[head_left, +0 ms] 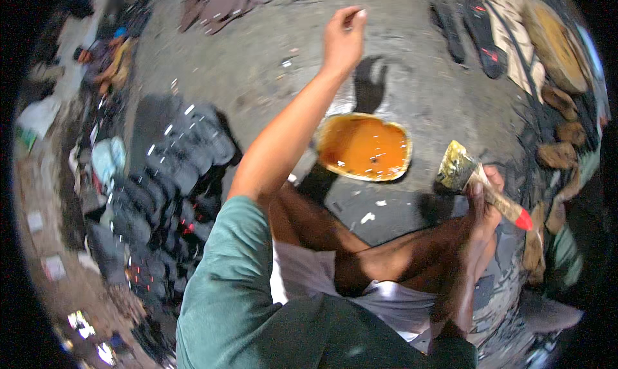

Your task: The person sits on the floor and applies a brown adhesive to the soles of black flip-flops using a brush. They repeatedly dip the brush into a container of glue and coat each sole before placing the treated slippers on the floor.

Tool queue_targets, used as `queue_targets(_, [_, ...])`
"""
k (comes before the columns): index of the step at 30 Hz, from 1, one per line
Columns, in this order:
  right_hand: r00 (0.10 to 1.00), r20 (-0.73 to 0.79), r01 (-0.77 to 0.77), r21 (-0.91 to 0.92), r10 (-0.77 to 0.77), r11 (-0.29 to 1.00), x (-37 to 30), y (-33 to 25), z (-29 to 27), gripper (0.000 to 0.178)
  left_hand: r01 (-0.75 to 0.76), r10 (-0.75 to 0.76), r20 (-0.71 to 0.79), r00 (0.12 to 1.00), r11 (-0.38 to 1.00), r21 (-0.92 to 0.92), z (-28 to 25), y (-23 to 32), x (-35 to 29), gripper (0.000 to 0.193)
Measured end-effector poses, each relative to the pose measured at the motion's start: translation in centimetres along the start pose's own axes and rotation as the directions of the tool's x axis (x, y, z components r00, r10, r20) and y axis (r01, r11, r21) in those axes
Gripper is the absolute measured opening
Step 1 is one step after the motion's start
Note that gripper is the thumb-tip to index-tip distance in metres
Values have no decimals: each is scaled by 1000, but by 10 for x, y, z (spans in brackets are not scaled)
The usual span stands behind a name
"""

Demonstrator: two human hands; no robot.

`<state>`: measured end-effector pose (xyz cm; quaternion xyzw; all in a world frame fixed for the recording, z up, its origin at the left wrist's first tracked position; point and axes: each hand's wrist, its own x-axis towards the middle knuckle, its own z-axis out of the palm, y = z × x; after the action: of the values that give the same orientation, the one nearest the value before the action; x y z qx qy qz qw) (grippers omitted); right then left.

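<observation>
My right hand (484,198) is wrapped round the handle of a flat brush (456,168), at the right beside my bent knee. Its wide bristles are smeared yellow and dark, and the handle ends in a red tip. My left hand (344,39) is stretched far forward over the grey floor, fingers curled in a pinch; whatever they hold, if anything, is too small to make out. Between the hands sits a shallow tub (362,177) with a yellowish, crusted rim, holding amber-orange liquid. The brush is apart from the tub.
Dark shoe soles (193,147) lie in rows and heaps at my left. Brown sole-shaped pieces (222,5) lie at the far edge. Two black soles (484,41) lie at the far right, near a round wooden block (559,44). Another person (109,63) sits at far left.
</observation>
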<state>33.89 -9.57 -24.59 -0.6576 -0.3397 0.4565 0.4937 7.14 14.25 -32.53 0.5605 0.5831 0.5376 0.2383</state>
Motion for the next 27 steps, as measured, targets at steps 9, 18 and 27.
queue_targets(9, [667,588,742,-579,-457,338,23,39,125,32,455,33,-479,877,260,852,-316,-94,-188,66])
queue_targets(18, [679,398,734,-357,-617,577,-29,-10,105,28,629,-85,-679,729,475,616,-318,-128,-206,68])
queue_targets(27, [889,314,455,-512,-334,729,-90,15,66,28,127,-41,-395,918,973,195,-345,41,-256,50])
